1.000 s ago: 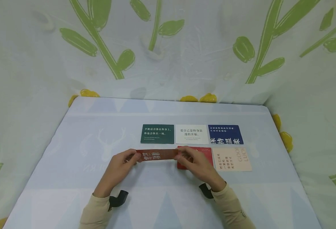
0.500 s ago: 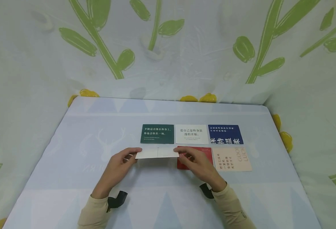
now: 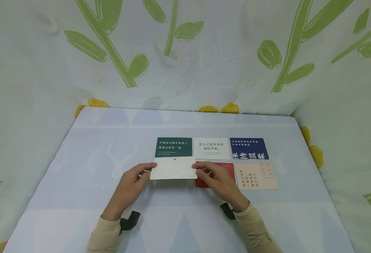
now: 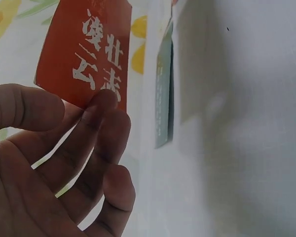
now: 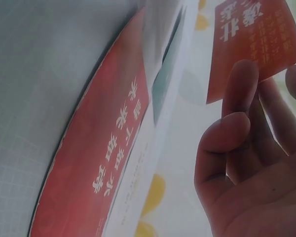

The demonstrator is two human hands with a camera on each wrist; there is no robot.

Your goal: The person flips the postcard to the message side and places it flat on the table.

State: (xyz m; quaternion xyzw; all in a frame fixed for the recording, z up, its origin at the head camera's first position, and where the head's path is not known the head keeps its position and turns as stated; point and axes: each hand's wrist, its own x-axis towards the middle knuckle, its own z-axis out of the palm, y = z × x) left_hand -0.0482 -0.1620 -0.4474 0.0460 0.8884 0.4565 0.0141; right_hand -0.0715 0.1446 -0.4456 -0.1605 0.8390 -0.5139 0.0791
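Both hands hold up one postcard [image 3: 172, 169] by its side edges in the head view. Its white back faces up, while the wrist views show its red-orange front [image 4: 74, 47] with white characters. My left hand [image 3: 130, 184] pinches the left edge between thumb and fingers. At the opposite edge, my right hand [image 3: 219, 182] pinches it the same way. The held card covers the lower part of a dark green card [image 3: 174, 147] on the table. Beneath the right hand lies a red card [image 3: 224, 169], partly hidden by the fingers.
A white card [image 3: 212, 148] and a navy blue card [image 3: 249, 148] continue the back row beside the green one. Right of the red card lies a beige card [image 3: 256, 176]. The pale table [image 3: 78, 140] is backed by a leaf-patterned curtain [image 3: 217, 52].
The held postcard has turned over, from its red-orange front showing to its white back facing up. It now lies flatter between the hands, which have hardly shifted. The cards on the table stay put.
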